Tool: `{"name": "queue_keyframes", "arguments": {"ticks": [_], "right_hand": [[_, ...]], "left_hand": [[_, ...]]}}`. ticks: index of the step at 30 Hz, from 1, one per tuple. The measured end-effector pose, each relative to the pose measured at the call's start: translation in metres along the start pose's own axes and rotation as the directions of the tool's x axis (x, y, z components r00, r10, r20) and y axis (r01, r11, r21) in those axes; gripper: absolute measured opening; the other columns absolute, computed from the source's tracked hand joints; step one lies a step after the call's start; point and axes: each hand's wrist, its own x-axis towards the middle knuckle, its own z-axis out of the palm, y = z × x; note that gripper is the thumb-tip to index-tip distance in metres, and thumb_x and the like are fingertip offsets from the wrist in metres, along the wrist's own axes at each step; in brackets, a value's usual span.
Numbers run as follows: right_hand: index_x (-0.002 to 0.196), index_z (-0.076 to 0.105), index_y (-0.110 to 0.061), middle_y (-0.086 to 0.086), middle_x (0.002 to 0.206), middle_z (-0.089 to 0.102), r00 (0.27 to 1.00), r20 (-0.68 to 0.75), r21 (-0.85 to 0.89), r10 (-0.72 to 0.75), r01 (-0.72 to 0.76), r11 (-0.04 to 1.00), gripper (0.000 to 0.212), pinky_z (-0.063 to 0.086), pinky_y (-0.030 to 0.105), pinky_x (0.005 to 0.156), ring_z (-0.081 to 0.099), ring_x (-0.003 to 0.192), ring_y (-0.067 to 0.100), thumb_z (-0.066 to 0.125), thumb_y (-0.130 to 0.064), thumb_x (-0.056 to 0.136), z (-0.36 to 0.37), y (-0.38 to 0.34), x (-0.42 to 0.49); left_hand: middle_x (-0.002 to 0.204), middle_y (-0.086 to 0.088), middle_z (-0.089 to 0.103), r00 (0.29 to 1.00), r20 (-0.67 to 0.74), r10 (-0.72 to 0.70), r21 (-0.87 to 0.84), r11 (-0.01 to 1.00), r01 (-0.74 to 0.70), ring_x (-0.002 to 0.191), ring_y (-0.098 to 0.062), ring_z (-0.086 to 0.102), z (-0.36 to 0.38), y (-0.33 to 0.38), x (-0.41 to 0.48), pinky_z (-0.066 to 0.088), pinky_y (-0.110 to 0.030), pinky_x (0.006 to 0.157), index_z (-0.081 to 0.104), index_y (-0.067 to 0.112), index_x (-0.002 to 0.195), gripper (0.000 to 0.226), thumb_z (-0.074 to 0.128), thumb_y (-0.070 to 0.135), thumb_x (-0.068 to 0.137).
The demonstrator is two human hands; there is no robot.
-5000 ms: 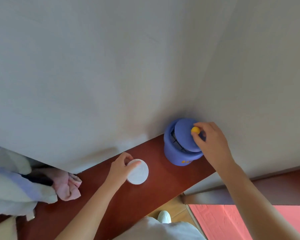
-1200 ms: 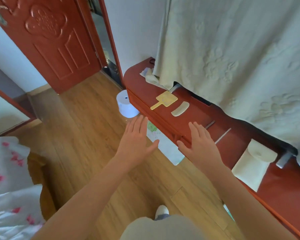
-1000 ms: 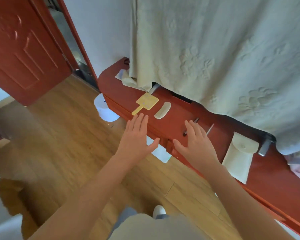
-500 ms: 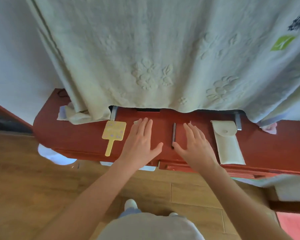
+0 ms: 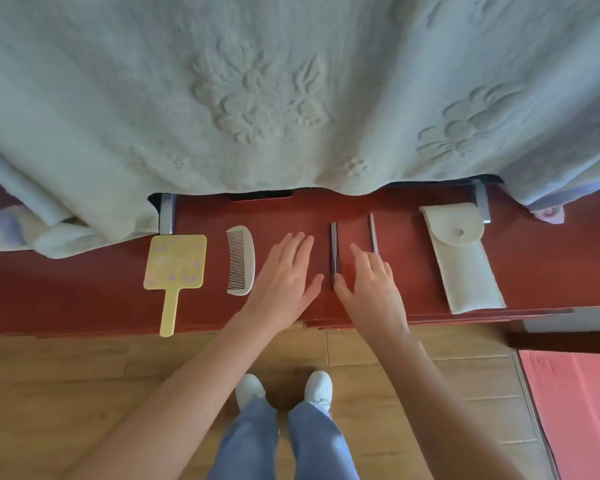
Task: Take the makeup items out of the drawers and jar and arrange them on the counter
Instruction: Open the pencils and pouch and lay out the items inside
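Note:
On the red-brown counter (image 5: 66, 292) lie, left to right, a yellow hand mirror (image 5: 174, 271), a white comb (image 5: 240, 260), a dark thin pencil (image 5: 334, 251), a second thin stick (image 5: 373, 233) and a cream snap pouch (image 5: 459, 258). My left hand (image 5: 284, 278) hovers flat and empty between the comb and the dark pencil, fingers apart. My right hand (image 5: 371, 289) is spread flat between the two thin sticks, its thumb beside the dark pencil's near end and its fingers covering the second stick's near end. No drawer or jar shows.
A pale embossed cloth (image 5: 257, 98) hangs over the back of the counter, with metal brackets (image 5: 167, 213) under its hem. Wooden floor (image 5: 66, 393) and my white shoes are below the counter edge. A pink mat (image 5: 579, 410) lies at the right.
The view has swung from the blue jar at the wall to face the counter squarely. Both hands have come forward, flat over the counter; the comb, hidden by my left hand before, now shows.

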Motion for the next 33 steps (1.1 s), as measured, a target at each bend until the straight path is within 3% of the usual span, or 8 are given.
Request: {"name": "queue_keyframes", "arguments": {"ticks": [6,11,13,16,20,25,29,33], "right_hand": [[0.137,0.040,-0.011,0.009,0.124,0.052,0.998,-0.063,0.073,0.028,-0.023,0.997,0.052,0.047,0.031,0.086,0.054,0.109,0.023,0.055,-0.029,0.091,0.030,0.006,0.030],[0.135,0.044,-0.013,0.006,0.121,0.054,0.995,-0.083,0.097,0.051,-0.042,0.994,0.044,0.043,0.022,0.075,0.059,0.099,0.019,0.053,-0.025,0.093,0.033,0.009,0.034],[0.132,0.048,-0.017,0.001,0.115,0.057,0.994,-0.067,0.171,0.082,-0.069,0.983,0.041,0.038,0.017,0.074,0.057,0.094,0.012,0.055,-0.026,0.092,0.029,0.010,0.032],[0.126,0.055,-0.020,-0.006,0.103,0.058,0.997,-0.007,0.370,0.076,-0.068,0.927,0.036,0.038,0.011,0.073,0.053,0.083,0.003,0.058,-0.026,0.090,0.019,0.008,0.026],[0.116,0.058,-0.027,-0.006,0.096,0.061,0.988,0.142,0.543,0.064,-0.132,0.829,0.026,0.044,0.009,0.061,0.057,0.076,0.002,0.056,-0.025,0.091,0.011,0.005,0.019],[0.099,0.061,-0.023,-0.008,0.070,0.061,0.960,0.279,0.676,0.000,-0.196,0.711,0.010,0.040,0.009,0.051,0.053,0.053,-0.003,0.054,-0.019,0.092,0.000,0.000,0.015],[0.087,0.063,-0.024,-0.008,0.068,0.060,0.949,0.316,0.690,-0.015,-0.219,0.690,0.013,0.041,0.012,0.051,0.050,0.049,-0.003,0.052,-0.021,0.093,-0.005,-0.005,0.011],[0.083,0.064,-0.020,-0.005,0.069,0.061,0.956,0.293,0.717,0.010,-0.226,0.660,0.016,0.043,0.014,0.052,0.049,0.049,-0.002,0.052,-0.019,0.093,-0.012,-0.009,0.005]], "left_hand": [[0.131,-0.017,0.053,0.991,-0.127,-0.034,-0.034,0.999,0.030,0.127,-0.035,0.044,0.024,-0.013,0.020,0.038,-0.047,0.105,0.052,0.003,0.128,0.046,0.054,0.027,0.089],[0.105,-0.009,0.062,0.959,-0.261,-0.109,-0.213,0.976,0.053,0.094,-0.023,0.056,0.026,-0.010,0.029,0.049,-0.031,0.079,0.063,0.008,0.113,0.029,0.058,0.022,0.088],[0.099,-0.003,0.063,0.958,-0.182,-0.222,-0.400,0.906,0.135,0.084,-0.015,0.055,0.019,-0.004,0.034,0.047,-0.026,0.074,0.062,0.012,0.115,0.029,0.058,0.025,0.089],[0.099,0.008,0.061,0.915,0.066,-0.398,-0.651,0.678,0.342,0.091,-0.005,0.055,0.007,0.001,0.043,0.039,-0.017,0.079,0.060,0.017,0.119,0.033,0.055,0.035,0.091],[0.061,0.022,0.056,0.913,0.270,-0.305,-0.782,0.484,0.393,0.062,0.003,0.048,-0.007,0.006,0.040,0.039,-0.022,0.066,0.068,0.021,0.102,0.030,0.045,0.038,0.095],[0.059,0.027,0.053,0.920,0.271,-0.285,-0.826,0.423,0.374,0.066,0.003,0.050,-0.016,0.013,0.037,0.044,-0.023,0.075,0.066,0.022,0.092,0.028,0.042,0.036,0.097],[0.061,0.015,0.049,0.923,0.223,-0.314,-0.867,0.369,0.335,0.058,-0.003,0.043,-0.019,0.017,0.035,0.036,-0.017,0.058,0.064,0.014,0.090,0.029,0.041,0.031,0.098],[0.072,0.014,0.051,0.933,0.175,-0.316,-0.891,0.353,0.286,0.066,0.000,0.047,-0.019,0.025,0.032,0.035,-0.020,0.065,0.061,0.018,0.083,0.027,0.040,0.027,0.099]]}}
